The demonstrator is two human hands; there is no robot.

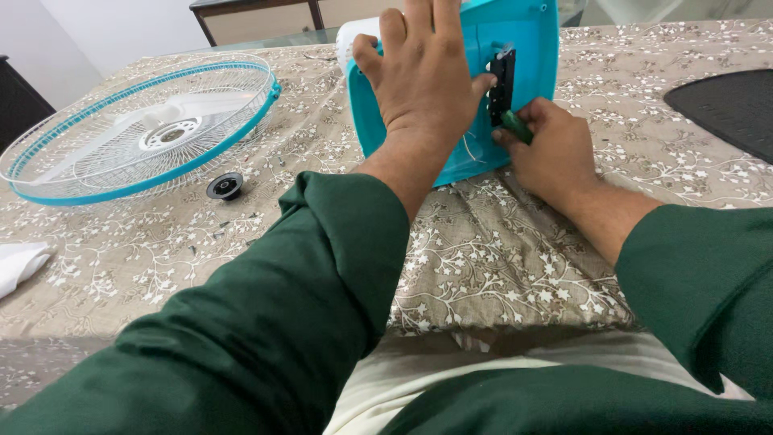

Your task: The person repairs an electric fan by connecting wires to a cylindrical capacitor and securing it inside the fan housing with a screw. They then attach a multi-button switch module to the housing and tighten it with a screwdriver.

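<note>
Bracing the upturned turquoise plastic fan base (pixel 459 97) with spread fingers, the left hand (pixel 423 76) lies flat on its underside. Beside the base's black switch block (pixel 502 80), the right hand (pixel 555 149) pinches a green screwdriver handle (pixel 515 126). Good work here probably means pressing straight in, with the base held firm. Left of the base lies a round white wire fan guard with a turquoise rim (pixel 141 129).

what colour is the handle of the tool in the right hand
Green; the tool handle shows between the right hand's fingers in the head view.
</note>
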